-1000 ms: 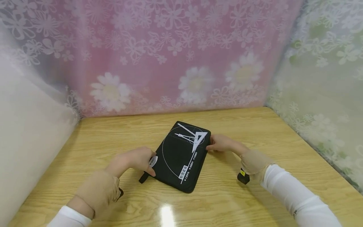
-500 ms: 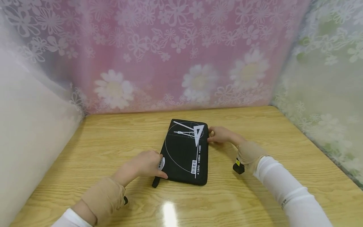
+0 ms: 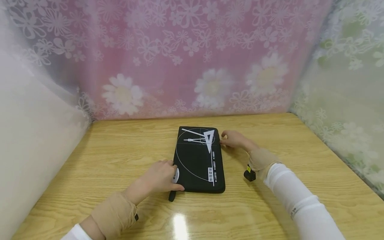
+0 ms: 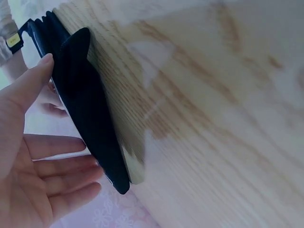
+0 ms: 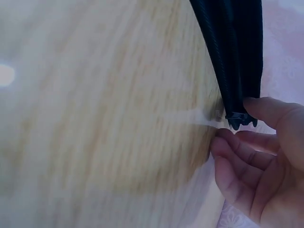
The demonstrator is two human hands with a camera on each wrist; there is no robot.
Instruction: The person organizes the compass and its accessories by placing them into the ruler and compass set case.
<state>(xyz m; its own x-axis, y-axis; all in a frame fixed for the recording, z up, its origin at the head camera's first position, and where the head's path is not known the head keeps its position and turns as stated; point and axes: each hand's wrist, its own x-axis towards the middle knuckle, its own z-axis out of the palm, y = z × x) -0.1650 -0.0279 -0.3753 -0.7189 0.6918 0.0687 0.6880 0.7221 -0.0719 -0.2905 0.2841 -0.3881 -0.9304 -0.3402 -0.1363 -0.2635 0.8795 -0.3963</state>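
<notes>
A black zippered case point(image 3: 195, 160) lies flat on the wooden table, printed with a white compass, a set square and lettering. My left hand point(image 3: 160, 176) rests at its near left corner, thumb along the near edge and fingers on the left side. In the left wrist view, the thumb touches the case point(image 4: 88, 109) while the fingers extend, fairly straight, along its other side. My right hand point(image 3: 235, 140) is at the far right edge. In the right wrist view, its thumb touches the case beside the zipper end point(image 5: 240, 118), and the loosely bent fingers are below.
A short black strap point(image 3: 172, 196) sticks out at the case's near left corner. Pink floral cloth point(image 3: 168, 66) hangs behind the table point(image 3: 129, 143), with pale cloth at both sides. Each wrist bears a beige band and a small black device.
The case has turned from a slant until its long sides point nearly straight away from me. My left hand has moved right with its corner; my right hand has shifted slightly farther away.
</notes>
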